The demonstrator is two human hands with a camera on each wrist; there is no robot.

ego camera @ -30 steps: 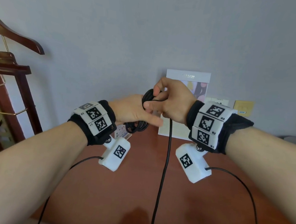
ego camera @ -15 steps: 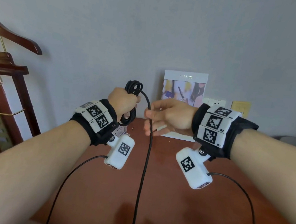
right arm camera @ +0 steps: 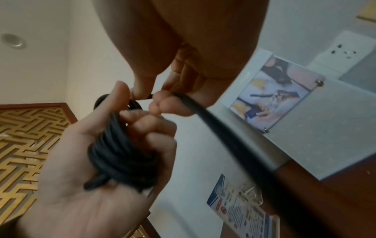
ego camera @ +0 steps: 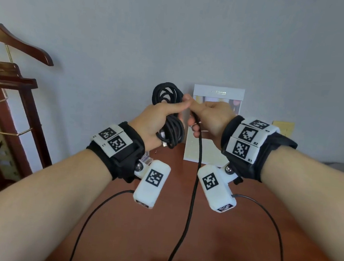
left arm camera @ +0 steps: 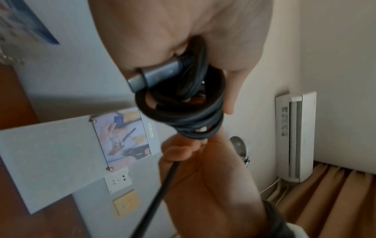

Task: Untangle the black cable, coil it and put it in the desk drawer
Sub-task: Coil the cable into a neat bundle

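My left hand grips a bundle of several loops of the black cable, held upright above the desk. A grey metal plug sticks out of the bundle under the palm. My right hand pinches the loose strand right beside the coil, thumb tips of both hands nearly touching. From that pinch the strand hangs straight down past the desk's front edge. In the right wrist view the coil lies across the left palm with fingers curled over it. No drawer shows in any view.
A framed picture stand leans against the wall at the back of the desk, with wall sockets beside it. A small acrylic card holder stands on the desk. A wooden valet rack with hanger fills the left.
My right hand has risen from lower right to meet the left hand at the top of the coil, bringing the strand with it. The left hand kept the bundle, now turned more upright.
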